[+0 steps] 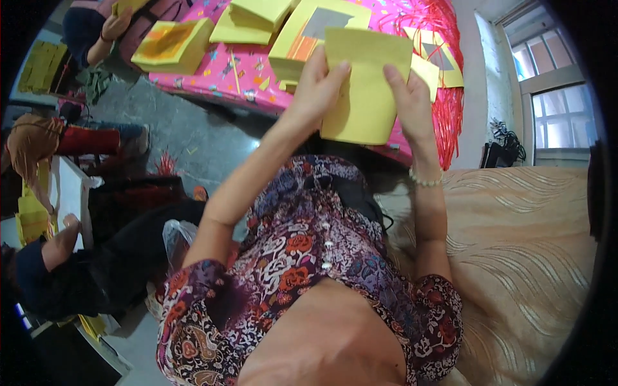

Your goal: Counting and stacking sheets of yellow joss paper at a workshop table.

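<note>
A yellow sheet of paper is held up between my two hands, above the near edge of a pink table. It looks slightly curved; whether it is one sheet or a few together, I cannot tell. My left hand grips its left edge, thumb on the near face and fingers behind. On the opposite edge, my right hand pinches the paper with the thumb in front, its other fingers partly hidden. Behind the paper lies a stack of yellow paper with grey and orange patches on top.
More yellow paper stacks sit on the pink patterned tablecloth. Red strands hang off the table's right end. A beige patterned cover lies at my right. Co-workers' hands handle yellow paper at far left; others sit nearer left.
</note>
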Available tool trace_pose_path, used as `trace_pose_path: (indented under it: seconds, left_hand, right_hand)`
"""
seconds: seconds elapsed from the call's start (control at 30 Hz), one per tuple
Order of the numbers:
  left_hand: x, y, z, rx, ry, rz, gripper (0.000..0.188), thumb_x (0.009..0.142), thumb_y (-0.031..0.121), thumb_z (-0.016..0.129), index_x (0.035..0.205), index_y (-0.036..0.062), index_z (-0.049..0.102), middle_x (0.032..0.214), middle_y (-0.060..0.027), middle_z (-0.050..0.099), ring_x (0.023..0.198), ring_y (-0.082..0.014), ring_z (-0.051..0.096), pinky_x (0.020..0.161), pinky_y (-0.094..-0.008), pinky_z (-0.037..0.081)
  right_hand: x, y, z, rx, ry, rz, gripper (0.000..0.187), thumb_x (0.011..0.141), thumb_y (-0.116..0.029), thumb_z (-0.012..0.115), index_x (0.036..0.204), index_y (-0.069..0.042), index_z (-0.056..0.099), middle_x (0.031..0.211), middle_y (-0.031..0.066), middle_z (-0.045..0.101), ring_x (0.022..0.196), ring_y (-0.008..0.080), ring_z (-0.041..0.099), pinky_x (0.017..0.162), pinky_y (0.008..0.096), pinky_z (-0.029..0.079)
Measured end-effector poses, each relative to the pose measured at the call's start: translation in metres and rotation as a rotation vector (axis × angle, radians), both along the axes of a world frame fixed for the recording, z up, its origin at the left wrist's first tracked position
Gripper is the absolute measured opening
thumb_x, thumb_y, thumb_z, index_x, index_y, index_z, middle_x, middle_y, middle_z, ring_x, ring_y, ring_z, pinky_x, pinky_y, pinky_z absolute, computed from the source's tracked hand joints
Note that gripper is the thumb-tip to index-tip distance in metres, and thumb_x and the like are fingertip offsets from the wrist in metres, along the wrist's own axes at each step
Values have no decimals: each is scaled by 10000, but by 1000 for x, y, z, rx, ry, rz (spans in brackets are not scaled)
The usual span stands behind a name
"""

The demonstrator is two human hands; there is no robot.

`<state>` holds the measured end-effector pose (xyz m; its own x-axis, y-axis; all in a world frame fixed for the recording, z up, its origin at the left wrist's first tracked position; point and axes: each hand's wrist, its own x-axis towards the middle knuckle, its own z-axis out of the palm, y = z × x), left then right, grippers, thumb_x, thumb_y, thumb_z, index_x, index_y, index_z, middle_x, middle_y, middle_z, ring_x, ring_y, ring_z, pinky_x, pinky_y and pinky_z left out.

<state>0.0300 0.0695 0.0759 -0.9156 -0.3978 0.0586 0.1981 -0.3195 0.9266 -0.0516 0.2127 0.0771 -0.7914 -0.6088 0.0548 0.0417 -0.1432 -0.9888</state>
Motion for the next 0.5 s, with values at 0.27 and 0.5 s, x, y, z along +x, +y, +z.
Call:
trace_pose_path:
  seconds: [0.27,0.5]
  left_hand:
    - [-41,-14,0,16,-135,-155,321,980,152,490,1266,10,455,1105,-102,609,976,-179,613,851,-323,503]
    - [-62,-13,-6,-77,-235,-122,290,981,195,488,1184,-11,472,1004,-112,608,855,-192,635,689,-340,553]
  right_hand:
    - [-43,-4,-25,-93,-67,2,322,994,-233,512,1172,25,585,1050,83,671,896,110,636,764,234,513]
    - [-51,-5,-25,-69,-239,-51,358,990,-257,516,1167,51,564,1084,121,651,906,133,644,749,249,532]
